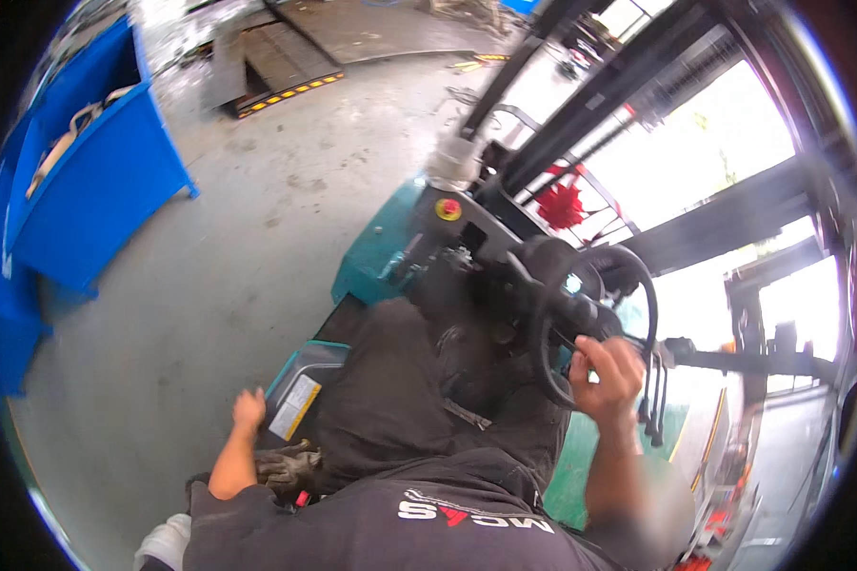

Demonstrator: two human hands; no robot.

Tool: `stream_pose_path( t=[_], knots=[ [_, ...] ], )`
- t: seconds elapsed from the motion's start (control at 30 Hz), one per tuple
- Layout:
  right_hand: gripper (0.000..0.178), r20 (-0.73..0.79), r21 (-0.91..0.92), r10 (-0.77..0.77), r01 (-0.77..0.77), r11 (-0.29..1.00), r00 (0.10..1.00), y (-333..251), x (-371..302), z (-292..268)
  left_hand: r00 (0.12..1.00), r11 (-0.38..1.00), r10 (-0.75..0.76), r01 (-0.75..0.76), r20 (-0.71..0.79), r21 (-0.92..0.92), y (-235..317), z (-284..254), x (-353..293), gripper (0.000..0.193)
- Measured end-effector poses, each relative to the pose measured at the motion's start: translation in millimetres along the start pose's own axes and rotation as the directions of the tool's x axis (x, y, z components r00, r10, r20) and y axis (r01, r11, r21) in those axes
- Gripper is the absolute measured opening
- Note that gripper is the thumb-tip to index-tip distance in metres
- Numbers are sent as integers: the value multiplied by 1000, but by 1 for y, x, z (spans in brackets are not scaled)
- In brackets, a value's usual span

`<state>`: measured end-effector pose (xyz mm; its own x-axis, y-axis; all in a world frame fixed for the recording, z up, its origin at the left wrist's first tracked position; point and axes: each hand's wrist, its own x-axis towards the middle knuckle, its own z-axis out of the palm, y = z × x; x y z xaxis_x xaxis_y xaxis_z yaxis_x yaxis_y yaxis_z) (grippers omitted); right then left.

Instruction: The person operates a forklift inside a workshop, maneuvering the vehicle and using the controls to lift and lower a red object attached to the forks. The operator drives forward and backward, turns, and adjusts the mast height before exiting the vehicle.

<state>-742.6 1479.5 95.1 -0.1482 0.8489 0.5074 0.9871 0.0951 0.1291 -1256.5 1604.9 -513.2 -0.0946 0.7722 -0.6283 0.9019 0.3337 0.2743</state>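
I am sitting at the controls of a teal and dark forklift. My right hand is closed at the lower right of the black steering wheel, its fingers curled over the rim. Part of the rim is hidden behind that hand. Down at my left side, my left hand has its fingers curled beside the grey and teal side panel, which bears a white and yellow label. Whatever lies inside those fingers is hidden. Several black levers stand just right of the wheel.
A red button on yellow sits on the front cowl. Dark mast beams rise ahead, with a red object beyond. Blue bins stand on the left floor. A low platform with a yellow-black edge lies farther off.
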Motion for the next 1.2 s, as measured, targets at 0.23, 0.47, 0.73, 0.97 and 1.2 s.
stream_pose_path(
  t=[0.23, 0.47, 0.73, 0.97, 1.2],
  knots=[
    [18, 185, -255, -260, 302, 919, 948, -19, 272, 112, 964, 998, -9, 24, -265, 51, -11, 25, -90, 49],
    [33, 649, -668, 277, 357, 653, 708, 42, 363, 210, 988, 999, -41, 42, -151, 10, -2, -4, -103, 49],
    [45, 726, -670, 277, 557, 491, 629, 72, 380, 216, 987, 993, -109, 102, -118, -59, 6, -19, -112, 55],
    [44, 686, -694, 203, 545, 469, 699, 78, 362, 201, 987, 990, -101, 88, -124, -107, 5, -6, -104, 55],
    [38, 641, -715, 228, 462, 526, 733, 88, 371, 225, 986, 989, -114, 100, -124, -111, 14, -9, -102, 55]
  ],
)
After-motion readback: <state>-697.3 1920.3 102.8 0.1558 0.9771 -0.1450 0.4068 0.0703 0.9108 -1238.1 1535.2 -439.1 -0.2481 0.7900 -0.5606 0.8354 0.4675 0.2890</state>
